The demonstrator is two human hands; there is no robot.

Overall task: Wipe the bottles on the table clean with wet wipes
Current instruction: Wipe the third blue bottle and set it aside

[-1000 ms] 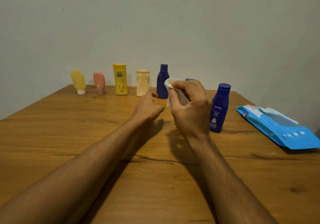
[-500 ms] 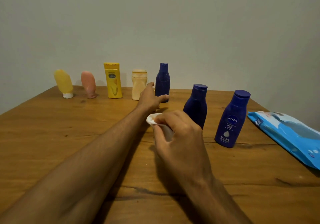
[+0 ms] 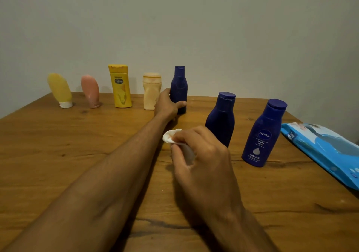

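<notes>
Wall [image 3: 213, 28]: plain and pale, fills the upper half of the frame.

Wooden table [image 3: 58, 154]: brown and grained, fills the lower half.

Wet-wipe pack [image 3: 326, 150]: blue, lying flat at the right edge, partly cut off by the frame.

Right hand [image 3: 202, 154]: lower centre, over the table. Thumb and fingers pinch a crumpled wet wipe.

Left hand [image 3: 167, 105]: centre of frame at the end of an outstretched arm. Thumb and fingers are curled round the lower body of the rear dark blue bottle, gripping it.

Nivea Body Milk bottle [image 3: 262, 135]: dark blue, upright, right of centre, near the pack but apart from it.

Plain dark blue bottle [image 3: 221, 119]: upright, just left of the Nivea bottle, its base hidden behind the right hand.

Rear dark blue bottle [image 3: 179, 86]: upright, centre, at the right end of the back row.

Yellow Vaseline bottle [image 3: 120, 86]: upright, back row, left of centre.

Cream bottle [image 3: 151, 91]: upright, between the Vaseline and rear blue bottles.

Pink tube [image 3: 90, 91]: cap down, leaning left.

Yellow tube [image 3: 59, 90]: white cap down, leaning left, at the left end of the row.

Wet wipe [image 3: 171, 136]: white, showing at the upper left of the right hand.
</notes>
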